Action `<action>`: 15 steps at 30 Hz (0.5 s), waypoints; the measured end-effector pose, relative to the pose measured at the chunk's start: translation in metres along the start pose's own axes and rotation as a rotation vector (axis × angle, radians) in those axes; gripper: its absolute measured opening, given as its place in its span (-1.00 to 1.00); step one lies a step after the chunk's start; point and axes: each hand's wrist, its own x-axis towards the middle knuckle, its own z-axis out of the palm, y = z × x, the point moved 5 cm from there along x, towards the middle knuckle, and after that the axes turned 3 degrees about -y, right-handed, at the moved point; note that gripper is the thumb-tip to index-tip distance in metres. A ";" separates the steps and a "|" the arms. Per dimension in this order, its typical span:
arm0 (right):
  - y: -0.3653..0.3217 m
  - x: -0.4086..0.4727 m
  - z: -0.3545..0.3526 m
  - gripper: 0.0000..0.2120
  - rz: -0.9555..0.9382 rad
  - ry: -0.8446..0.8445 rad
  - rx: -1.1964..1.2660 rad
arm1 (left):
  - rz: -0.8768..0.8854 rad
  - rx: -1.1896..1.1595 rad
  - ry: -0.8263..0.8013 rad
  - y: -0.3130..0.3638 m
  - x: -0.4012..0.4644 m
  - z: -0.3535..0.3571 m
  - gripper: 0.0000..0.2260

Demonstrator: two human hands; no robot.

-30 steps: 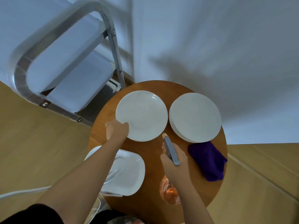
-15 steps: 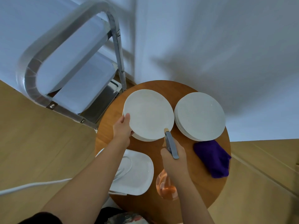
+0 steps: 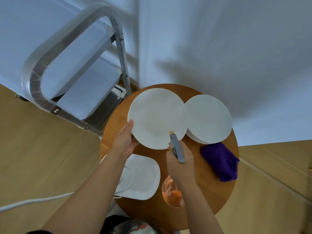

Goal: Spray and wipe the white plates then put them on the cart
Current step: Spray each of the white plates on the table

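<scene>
My left hand [image 3: 125,141] grips the near left rim of a round white plate [image 3: 157,117], lifted and tilted above the round wooden table [image 3: 211,191]. My right hand [image 3: 180,164] holds a spray bottle [image 3: 175,146] with a grey head and clear orange body, its nozzle at the plate's near edge. A stack of round white plates [image 3: 209,119] sits to the right, partly overlapped by the held plate. A purple cloth [image 3: 221,161] lies on the table at the right.
A metal cart [image 3: 74,78] with pale shelves stands at the left behind the table. White squarish plates [image 3: 141,176] lie at the table's near left edge. A white cable [image 3: 33,201] runs over the wood floor. A pale wall rises behind.
My left hand has lifted the plate off the table and tilted it toward me. The spray bottle's nozzle has come up to the plate's near edge.
</scene>
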 end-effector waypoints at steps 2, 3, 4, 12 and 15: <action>-0.002 -0.003 0.001 -0.68 -0.036 -0.005 -0.028 | -0.003 0.002 -0.011 0.000 -0.004 0.002 -0.80; -0.002 -0.005 0.002 -0.68 -0.052 -0.028 -0.053 | -0.005 -0.001 -0.010 -0.001 -0.005 0.004 -0.78; -0.002 -0.008 0.004 -0.68 -0.058 -0.057 -0.075 | -0.007 -0.005 -0.003 -0.001 -0.007 0.005 -0.76; 0.020 -0.024 -0.013 -0.69 0.004 -0.147 -0.070 | -0.013 -0.073 -0.021 -0.003 -0.012 0.016 -0.69; 0.029 -0.026 -0.034 -0.69 0.023 -0.016 -0.015 | 0.004 -0.067 -0.016 -0.003 -0.014 0.021 -0.67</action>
